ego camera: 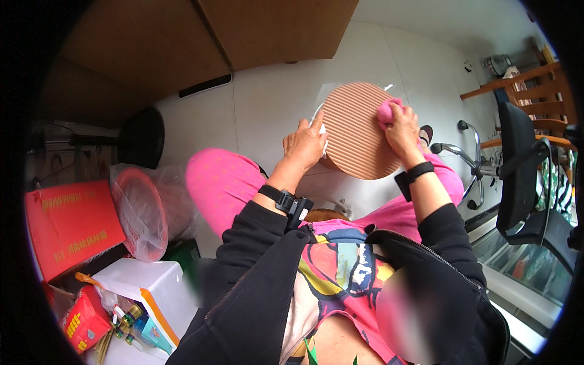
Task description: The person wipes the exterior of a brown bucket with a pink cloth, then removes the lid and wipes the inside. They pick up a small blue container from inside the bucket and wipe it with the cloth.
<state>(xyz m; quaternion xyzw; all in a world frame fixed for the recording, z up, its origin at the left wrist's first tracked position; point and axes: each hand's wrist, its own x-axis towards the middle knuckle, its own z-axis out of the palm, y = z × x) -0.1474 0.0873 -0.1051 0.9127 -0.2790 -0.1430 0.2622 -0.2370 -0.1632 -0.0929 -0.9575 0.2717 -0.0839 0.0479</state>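
Between my knees is a round brown container or stool [358,137] with a ribbed top, tilted so that the top faces me; I cannot tell which it is. My left hand [305,141] grips its left edge, the index finger pointing up along the rim. A white piece [323,137], perhaps a handle, shows beneath those fingers. On the right side of the top, my right hand [401,130] holds a bunched pink cloth [388,111] against the ribs. Black straps with small devices are on both wrists.
A wooden cabinet [273,32] stands ahead on the tiled floor [200,118]. To the left are a red box [75,223], a red plastic basket [157,205] in clear film and a white box [150,278]. An office chair [515,169] stands at the right.
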